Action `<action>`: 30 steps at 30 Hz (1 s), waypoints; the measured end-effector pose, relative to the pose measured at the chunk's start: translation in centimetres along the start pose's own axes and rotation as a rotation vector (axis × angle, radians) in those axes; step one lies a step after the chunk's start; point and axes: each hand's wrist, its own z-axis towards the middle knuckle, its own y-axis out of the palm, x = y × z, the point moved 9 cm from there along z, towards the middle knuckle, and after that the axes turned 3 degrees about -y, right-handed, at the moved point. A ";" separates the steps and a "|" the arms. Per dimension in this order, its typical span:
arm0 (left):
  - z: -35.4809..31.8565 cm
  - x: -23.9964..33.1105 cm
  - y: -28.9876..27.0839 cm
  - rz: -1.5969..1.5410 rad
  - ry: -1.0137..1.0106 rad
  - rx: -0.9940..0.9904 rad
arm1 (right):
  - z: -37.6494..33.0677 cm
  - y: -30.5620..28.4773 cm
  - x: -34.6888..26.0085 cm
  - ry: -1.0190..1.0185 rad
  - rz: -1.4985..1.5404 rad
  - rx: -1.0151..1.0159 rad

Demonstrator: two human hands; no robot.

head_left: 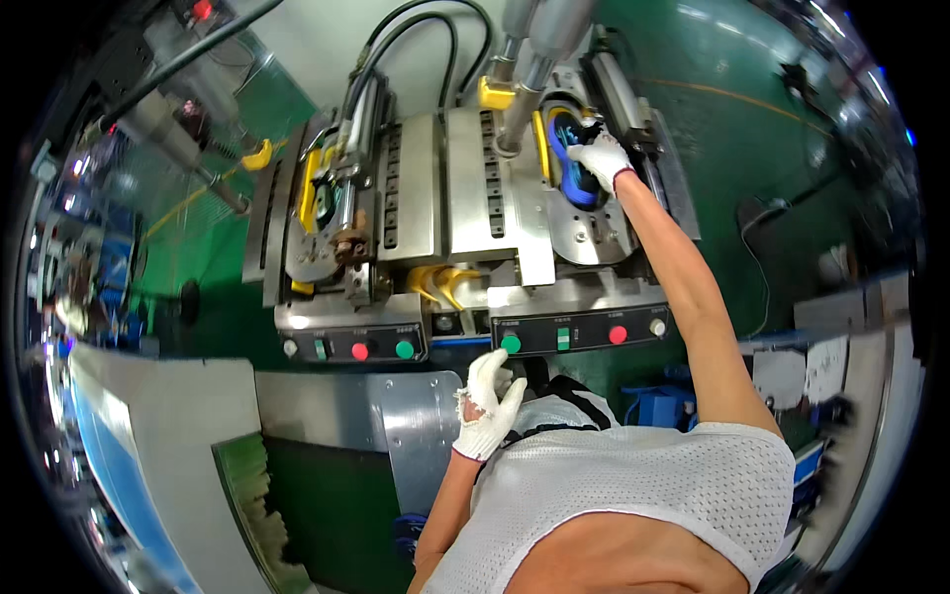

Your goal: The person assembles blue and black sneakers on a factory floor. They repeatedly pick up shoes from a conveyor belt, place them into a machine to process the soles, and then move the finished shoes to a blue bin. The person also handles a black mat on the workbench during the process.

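Note:
A blue and black shoe [577, 184] lies on the right-hand station of a metal press machine [475, 213], sole side hidden. My right hand [601, 158], in a white knit glove, reaches out to it and grips its upper; the fingertips are partly hidden against the dark opening. My left hand [488, 406], gloved too, is raised in front of the machine with thumb and fingers apart and nothing in it. Just beyond its fingertips sits a green push button [511, 344] on the right control panel [539, 335].
Metal press cylinders [539, 74] hang over the right station. The left station [314, 252] has yellow clamp pieces, and its control panel [351, 333] carries red and green buttons. Black hoses [453, 49] arch behind. A grey metal plate [424, 436] stands near my left forearm.

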 end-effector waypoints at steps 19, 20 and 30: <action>-20.2 -19.4 -7.7 0.014 -0.757 0.367 | -21.6 9.7 -10.4 -0.590 -0.045 0.129; -21.0 -19.9 -8.5 0.012 -0.736 0.379 | -26.2 12.0 -11.3 -0.922 -0.273 0.155; -31.0 -32.3 -19.0 0.034 -0.735 0.377 | -36.5 26.0 -8.3 -0.707 -1.224 -0.247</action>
